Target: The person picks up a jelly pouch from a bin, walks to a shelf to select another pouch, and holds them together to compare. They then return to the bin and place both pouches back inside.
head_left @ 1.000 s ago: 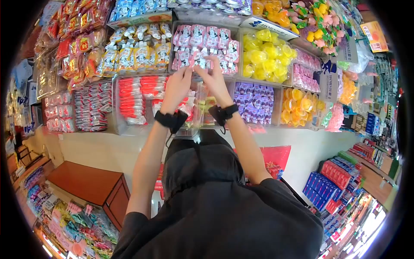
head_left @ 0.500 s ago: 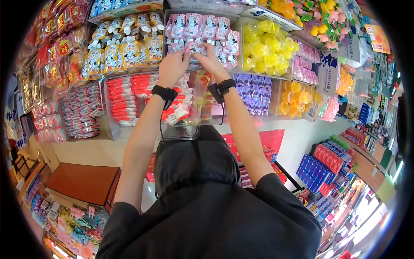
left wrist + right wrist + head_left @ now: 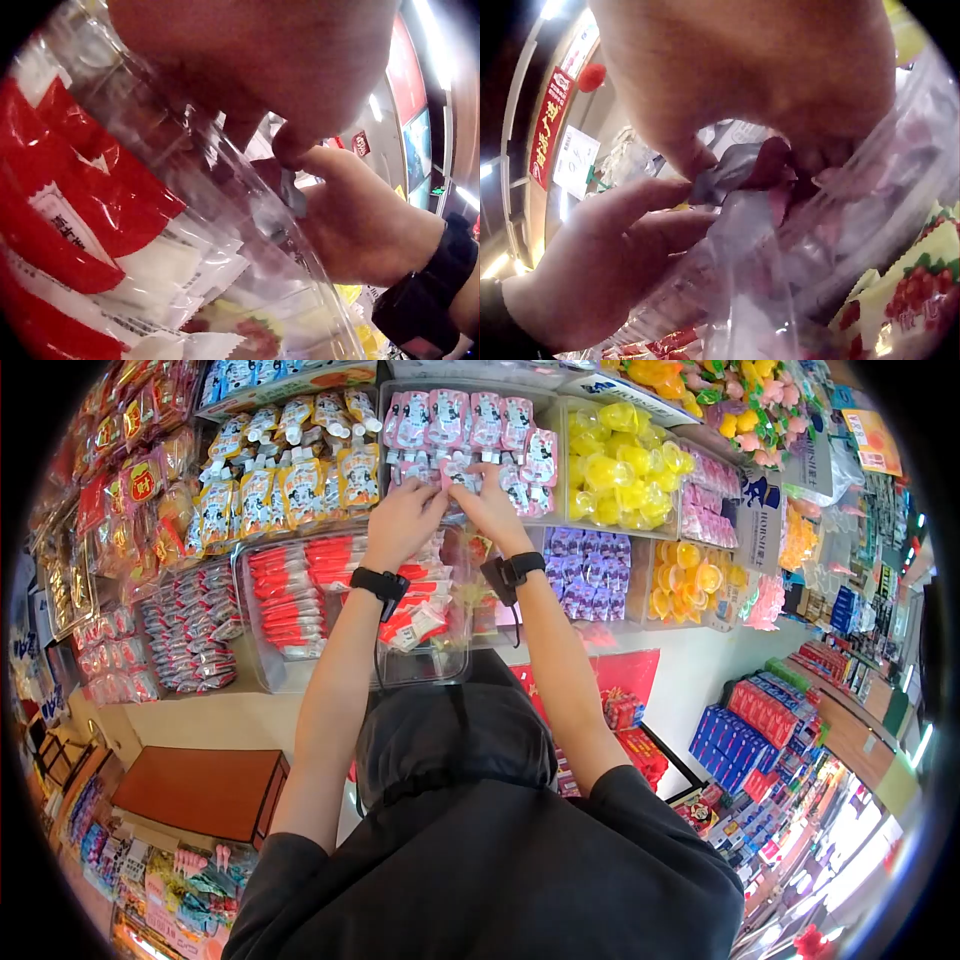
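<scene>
Red banner: "财源广进". Grey card at right: "HORSH", ending unclear. Far white label: "HORSH" likewise. White card beside banner: writing illegible.

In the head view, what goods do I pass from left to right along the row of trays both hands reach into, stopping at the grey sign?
Red-and-gold packets → orange-trimmed pouches → pink pouches → yellow rounded packs → small pink packets → grey sign.

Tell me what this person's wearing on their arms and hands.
Dark short sleeves leave the forearms bare. The left hand and right hand are gloveless. Each wrist has a black strap bearing a boxy black device, with a thin dark cable.
</scene>
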The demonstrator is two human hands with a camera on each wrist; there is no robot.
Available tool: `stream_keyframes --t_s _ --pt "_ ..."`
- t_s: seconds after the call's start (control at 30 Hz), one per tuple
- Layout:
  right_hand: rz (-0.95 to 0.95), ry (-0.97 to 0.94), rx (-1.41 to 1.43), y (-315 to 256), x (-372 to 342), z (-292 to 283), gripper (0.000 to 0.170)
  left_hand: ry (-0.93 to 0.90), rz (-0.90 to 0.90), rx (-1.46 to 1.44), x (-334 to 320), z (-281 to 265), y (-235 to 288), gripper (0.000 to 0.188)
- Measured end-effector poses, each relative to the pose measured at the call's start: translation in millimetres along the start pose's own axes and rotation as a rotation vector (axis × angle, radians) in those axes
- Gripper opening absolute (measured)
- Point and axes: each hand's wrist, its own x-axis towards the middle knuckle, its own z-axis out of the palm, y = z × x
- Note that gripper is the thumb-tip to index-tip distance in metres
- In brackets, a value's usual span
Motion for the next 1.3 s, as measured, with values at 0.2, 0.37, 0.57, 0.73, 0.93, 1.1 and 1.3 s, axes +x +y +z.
stream_keyframes --t_s 0.2,0.37,0.57,0.73,0.93,1.1,1.3 --pt "-0.035 0.091 -0.088 -6 -14 1 0.065 -0.003 0.140 0.048 -3 6 -9 0.043" --pt "-0.144 0.269 -0.220 8 -19 -3 0.059 -0.034 0.138 0.107 -4 3 -2 0.052" --pt "-0.075 0.239 -0.106 17 -22 -20 0.053 -0.025 0.097 0.150 -4 10 -1 0.061" --pt "-0.059 0.343 -0.111 8 -35 -26 0.048 0.044 0.116 0.207 -4 10 5 0.066" --pt "-0.107 0.345 -0.111 28 -24 -18 0.043 0.112 0.120 0.188 -5 17 2 0.056" --pt "-0.205 0.378 -0.361 31 -23 -8 0.046 0.117 0.062 0.165 -2 22 -5 0.053" --pt "-0.185 0.375 -0.366 25 -38 -5 0.053 0.054 0.104 0.182 -8 9 8 0.060"
